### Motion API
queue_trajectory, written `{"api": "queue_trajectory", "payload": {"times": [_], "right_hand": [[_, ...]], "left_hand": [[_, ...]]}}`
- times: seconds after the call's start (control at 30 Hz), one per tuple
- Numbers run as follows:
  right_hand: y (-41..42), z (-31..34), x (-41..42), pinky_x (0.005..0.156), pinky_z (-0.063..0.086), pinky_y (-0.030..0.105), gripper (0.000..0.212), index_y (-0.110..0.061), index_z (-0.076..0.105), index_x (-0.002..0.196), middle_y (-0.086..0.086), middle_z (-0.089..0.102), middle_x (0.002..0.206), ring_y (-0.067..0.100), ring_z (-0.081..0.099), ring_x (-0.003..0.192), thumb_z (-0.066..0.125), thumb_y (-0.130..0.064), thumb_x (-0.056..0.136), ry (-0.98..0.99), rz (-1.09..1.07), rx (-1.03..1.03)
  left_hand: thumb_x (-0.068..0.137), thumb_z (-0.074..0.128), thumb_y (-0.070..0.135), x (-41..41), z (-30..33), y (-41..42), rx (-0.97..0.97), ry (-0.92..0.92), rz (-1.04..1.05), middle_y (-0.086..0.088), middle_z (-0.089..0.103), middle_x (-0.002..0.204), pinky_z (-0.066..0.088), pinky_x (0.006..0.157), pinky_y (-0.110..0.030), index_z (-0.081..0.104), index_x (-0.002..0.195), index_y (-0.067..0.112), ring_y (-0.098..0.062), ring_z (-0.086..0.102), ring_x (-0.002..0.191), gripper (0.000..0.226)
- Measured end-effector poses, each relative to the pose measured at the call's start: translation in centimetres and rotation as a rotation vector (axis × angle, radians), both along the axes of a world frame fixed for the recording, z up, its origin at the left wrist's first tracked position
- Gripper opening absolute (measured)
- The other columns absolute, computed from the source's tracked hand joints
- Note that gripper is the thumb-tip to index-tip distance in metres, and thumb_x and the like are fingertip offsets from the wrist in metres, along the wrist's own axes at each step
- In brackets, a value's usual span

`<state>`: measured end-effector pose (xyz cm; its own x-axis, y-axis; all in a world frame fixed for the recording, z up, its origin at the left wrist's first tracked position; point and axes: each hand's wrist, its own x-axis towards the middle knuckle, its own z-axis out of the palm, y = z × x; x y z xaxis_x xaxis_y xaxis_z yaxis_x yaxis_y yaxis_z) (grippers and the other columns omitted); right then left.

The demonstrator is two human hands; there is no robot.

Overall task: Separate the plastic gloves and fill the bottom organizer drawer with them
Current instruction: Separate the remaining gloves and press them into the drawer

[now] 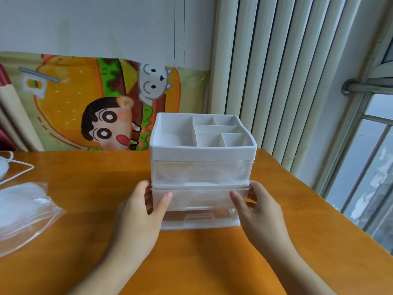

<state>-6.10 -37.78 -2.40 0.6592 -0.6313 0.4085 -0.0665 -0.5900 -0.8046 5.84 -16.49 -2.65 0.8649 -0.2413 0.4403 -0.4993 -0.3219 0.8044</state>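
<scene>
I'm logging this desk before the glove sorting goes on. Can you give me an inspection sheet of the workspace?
Surface: orange wooden table.
Job's things: white organizer with clear drawers; bag of gloves at left.
Clutter: nothing seen.
Hands: left hand and right hand grip the bottom drawer by its sides.
Cables: white cable at far left.
Surroundings: cartoon poster, radiator, window.

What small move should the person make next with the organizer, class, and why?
Probably slide the clear bottom drawer out by its front handle. Both the left hand and right hand grip the sides of the white-topped clear plastic organizer, the bottom drawer looks closed, and the clear bag of plastic gloves lies untouched on the orange wooden table.
</scene>
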Motion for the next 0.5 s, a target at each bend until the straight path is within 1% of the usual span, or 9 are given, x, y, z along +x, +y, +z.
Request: {"api": "queue_trajectory", "payload": {"times": [0.1, 0.2, 0.27, 0.33, 0.37, 0.43, 0.47, 0.5], "right_hand": [[-0.4, -0.1, -0.1, 0.079, 0.056, 0.018, 0.022, -0.034, 0.062, 0.120, -0.022, 0.071, 0.108, -0.002, 0.067, 0.102, 0.068, -0.041, 0.099, -0.013, -0.031, 0.015], [-0.5, 0.0, -0.2, 0.069, 0.054, 0.012, 0.022, -0.033, 0.062, 0.119, -0.021, 0.070, 0.107, -0.005, 0.066, 0.098, 0.068, -0.040, 0.099, -0.007, -0.041, 0.033], [-0.3, -0.1, 0.0, 0.067, 0.054, 0.012, 0.022, -0.033, 0.061, 0.118, -0.021, 0.069, 0.107, -0.005, 0.065, 0.098, 0.069, -0.040, 0.099, 0.010, -0.048, 0.038], [-0.1, 0.0, -0.1, 0.071, 0.053, 0.017, 0.023, -0.031, 0.058, 0.112, -0.018, 0.066, 0.106, -0.001, 0.064, 0.096, 0.071, -0.042, 0.097, 0.030, -0.102, 0.017], [0.1, 0.2, -0.4, 0.071, 0.051, 0.020, 0.025, -0.029, 0.055, 0.106, -0.013, 0.064, 0.103, 0.002, 0.063, 0.093, 0.073, -0.043, 0.096, 0.038, -0.149, -0.001], [0.9, 0.5, -1.3, 0.064, 0.049, 0.027, 0.027, -0.024, 0.052, 0.093, -0.003, 0.063, 0.089, 0.008, 0.061, 0.078, 0.075, -0.038, 0.095, 0.067, -0.207, 0.007], [1.5, 0.6, -1.7, 0.060, 0.050, 0.031, 0.027, -0.019, 0.053, 0.088, 0.000, 0.065, 0.081, 0.011, 0.062, 0.070, 0.073, -0.034, 0.096, 0.109, -0.196, 0.038], [2.3, 0.4, -1.9, 0.060, 0.055, 0.036, 0.026, -0.013, 0.055, 0.086, 0.002, 0.069, 0.075, 0.013, 0.066, 0.064, 0.072, -0.030, 0.096, 0.161, -0.156, 0.106]], "left_hand": [[0.090, 0.070, 0.045, -0.2, 0.2, -0.2, -0.017, 0.007, 0.036, 0.021, 0.066, 0.107, 0.053, 0.069, -0.015, 0.058, 0.117, 0.033, -0.008, 0.067, 0.098, 0.032], [0.089, 0.071, 0.047, -0.3, 0.2, -0.1, -0.017, 0.019, 0.023, 0.026, 0.061, 0.104, 0.049, 0.067, -0.013, 0.055, 0.117, 0.037, -0.001, 0.063, 0.092, 0.034], [0.088, 0.070, 0.049, -0.3, 0.3, 0.1, -0.014, 0.035, 0.000, 0.028, 0.061, 0.105, 0.050, 0.067, -0.013, 0.054, 0.117, 0.038, 0.001, 0.061, 0.093, 0.035], [0.088, 0.072, 0.049, -0.1, 0.5, 0.3, 0.000, 0.071, -0.020, 0.024, 0.064, 0.109, 0.055, 0.070, -0.018, 0.057, 0.120, 0.037, -0.004, 0.064, 0.098, 0.037], [0.088, 0.073, 0.048, 0.0, 0.6, 0.3, 0.011, 0.090, -0.028, 0.022, 0.066, 0.111, 0.056, 0.071, -0.020, 0.058, 0.122, 0.035, -0.006, 0.066, 0.101, 0.039], [0.087, 0.077, 0.044, 0.0, 0.7, 0.4, 0.039, 0.110, -0.036, 0.019, 0.066, 0.115, 0.053, 0.070, -0.018, 0.058, 0.124, 0.035, -0.009, 0.065, 0.104, 0.043], [0.087, 0.078, 0.041, 0.0, 0.8, 0.4, 0.046, 0.109, -0.029, 0.017, 0.066, 0.116, 0.051, 0.070, -0.017, 0.057, 0.123, 0.035, -0.010, 0.064, 0.104, 0.043], [0.087, 0.079, 0.039, -0.1, 0.7, 0.3, 0.045, 0.104, -0.018, 0.015, 0.067, 0.117, 0.052, 0.070, -0.018, 0.057, 0.122, 0.034, -0.012, 0.066, 0.105, 0.042]]}}
